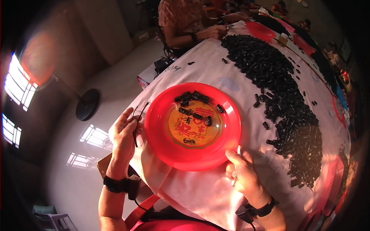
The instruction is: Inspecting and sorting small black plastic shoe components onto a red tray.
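Note:
A round red plate (158, 152) with a printed yellow centre lies in front of me on the cloth. Several small black cylindrical parts (196, 97) sit in it, mostly toward its far side. Left of the plate, my left hand (125, 134) pinches a thin black two-armed tool (135, 133) that looks like tweezers. At the plate's near right rim is my right hand (244, 173), its thumb against the edge. A slim white stick (239, 150) shows between the fingers of that hand; its kind is unclear.
A large heap of black parts (262, 65) covers the table's right side, with stray pieces around it. Across the pale tablecloth (200, 61), another person (185, 27) works at the far edge. A fan (88, 104) stands on the floor at left; a stool (56, 219) is lower left.

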The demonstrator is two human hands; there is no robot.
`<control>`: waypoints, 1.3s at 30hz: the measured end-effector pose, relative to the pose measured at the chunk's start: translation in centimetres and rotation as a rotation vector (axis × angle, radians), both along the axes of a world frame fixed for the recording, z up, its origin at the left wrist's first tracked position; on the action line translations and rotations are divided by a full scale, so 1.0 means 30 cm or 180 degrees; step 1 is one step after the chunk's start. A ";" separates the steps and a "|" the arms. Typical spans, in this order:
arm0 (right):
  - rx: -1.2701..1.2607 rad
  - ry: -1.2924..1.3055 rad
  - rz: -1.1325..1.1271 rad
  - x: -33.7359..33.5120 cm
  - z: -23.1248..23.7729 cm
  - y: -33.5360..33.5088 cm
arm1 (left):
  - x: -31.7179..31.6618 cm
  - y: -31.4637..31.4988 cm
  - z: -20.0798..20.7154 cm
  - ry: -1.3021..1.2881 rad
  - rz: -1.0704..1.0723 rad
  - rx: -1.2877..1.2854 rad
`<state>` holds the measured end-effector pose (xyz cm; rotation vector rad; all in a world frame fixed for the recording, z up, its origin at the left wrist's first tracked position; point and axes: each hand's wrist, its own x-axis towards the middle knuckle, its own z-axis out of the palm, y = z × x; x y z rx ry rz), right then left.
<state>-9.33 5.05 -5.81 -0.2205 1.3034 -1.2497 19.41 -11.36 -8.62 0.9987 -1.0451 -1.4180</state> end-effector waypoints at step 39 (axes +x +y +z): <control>-0.2017 0.4017 0.2511 0.331 -0.040 -0.033 | 0.043 0.074 0.004 0.0098 -0.0019 -0.0083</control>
